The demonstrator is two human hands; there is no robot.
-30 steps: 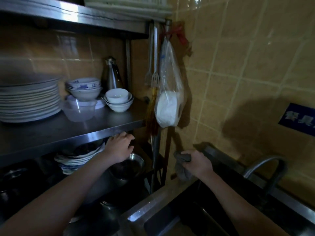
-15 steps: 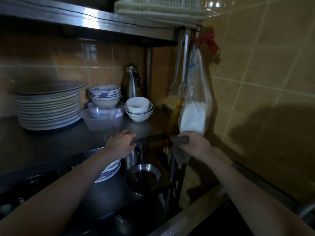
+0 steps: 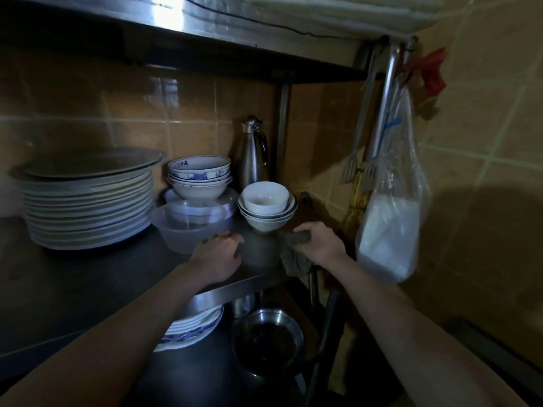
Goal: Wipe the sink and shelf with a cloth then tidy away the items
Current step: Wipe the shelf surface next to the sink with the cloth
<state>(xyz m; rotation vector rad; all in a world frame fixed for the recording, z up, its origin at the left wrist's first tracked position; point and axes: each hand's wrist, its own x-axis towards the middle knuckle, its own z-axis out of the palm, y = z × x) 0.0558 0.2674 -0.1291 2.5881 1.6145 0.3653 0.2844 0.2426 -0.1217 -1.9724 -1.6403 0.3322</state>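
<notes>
Head view: my right hand (image 3: 321,245) is gripping the grey cloth (image 3: 295,259) at the front right corner of the shelf (image 3: 88,277), cloth hanging over the edge. My left hand (image 3: 219,257) is resting flat, fingers loose, just before the clear tub (image 3: 182,227). Bare steel is showing between them.

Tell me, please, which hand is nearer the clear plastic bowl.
Left. The left hand sits just before the bowl; the right hand, gripping the cloth, is farther right.
</notes>
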